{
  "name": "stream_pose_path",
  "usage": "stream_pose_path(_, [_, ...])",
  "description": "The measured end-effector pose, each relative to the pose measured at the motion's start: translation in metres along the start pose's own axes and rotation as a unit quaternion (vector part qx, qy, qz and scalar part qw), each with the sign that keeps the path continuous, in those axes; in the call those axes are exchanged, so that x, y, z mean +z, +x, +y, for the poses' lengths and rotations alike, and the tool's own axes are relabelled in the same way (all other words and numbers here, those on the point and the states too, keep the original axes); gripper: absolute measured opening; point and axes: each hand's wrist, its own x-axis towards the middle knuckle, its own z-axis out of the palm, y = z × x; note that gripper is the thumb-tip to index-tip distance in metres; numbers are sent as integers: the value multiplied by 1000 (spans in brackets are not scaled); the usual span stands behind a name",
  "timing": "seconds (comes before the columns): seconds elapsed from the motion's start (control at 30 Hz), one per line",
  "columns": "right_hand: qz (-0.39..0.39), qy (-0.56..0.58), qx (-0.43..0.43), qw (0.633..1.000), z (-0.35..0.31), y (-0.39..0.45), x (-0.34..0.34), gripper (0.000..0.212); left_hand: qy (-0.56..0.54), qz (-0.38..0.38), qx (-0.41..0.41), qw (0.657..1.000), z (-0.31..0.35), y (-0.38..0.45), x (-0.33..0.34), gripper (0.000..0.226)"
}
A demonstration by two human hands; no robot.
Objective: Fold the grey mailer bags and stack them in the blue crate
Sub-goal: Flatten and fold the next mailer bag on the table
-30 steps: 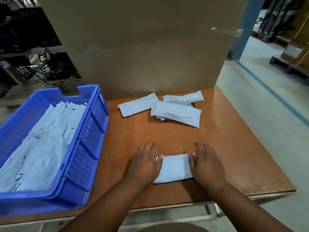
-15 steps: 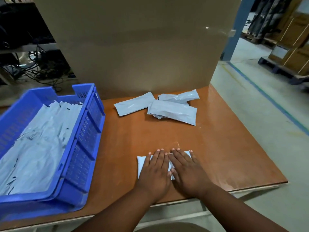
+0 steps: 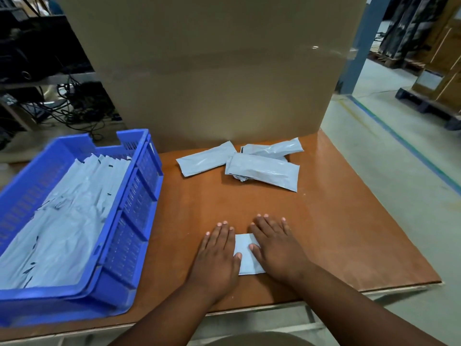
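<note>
- Your left hand (image 3: pixel 216 255) and right hand (image 3: pixel 275 248) lie flat, fingers straight, pressing a folded grey bag (image 3: pixel 247 254) on the table (image 3: pixel 349 233) near its front edge; that fold looks about finished, not yet stacked.
- The blue crate (image 3: pixel 134 196) beside it already holds many grey bags; how neatly they are folded is hard to judge.
- Three bags (image 3: pixel 262 168) at the back, by the cardboard box (image 3: pixel 212 71), still wait for you.

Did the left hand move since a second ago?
Yes. The left hand slid sideways toward the right hand, away from the blue crate, and now presses flat on the folded mailer bag.
</note>
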Motion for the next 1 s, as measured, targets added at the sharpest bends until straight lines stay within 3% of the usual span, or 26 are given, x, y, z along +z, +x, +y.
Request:
stream_pose_path(0.53, [-3, 24, 12, 1000, 6, -2, 16, 67, -2, -5, -15, 1000, -3, -1, 18, 74])
stream_pose_path(0.8, [-7, -17, 0, 1000, -3, 1, 1, 71, -9, 4, -13, 1000, -7, -12, -1, 76])
stream_pose_path(0.9, [23, -32, -31, 999, -12, 6, -11, 64, -11, 23, 20, 999, 0, -13, -10, 72])
stream_pose_path(1.0, [26, -21, -9, 999, -1, 8, -15, 62, -4, 27, 74, 997, 19, -5, -13, 70])
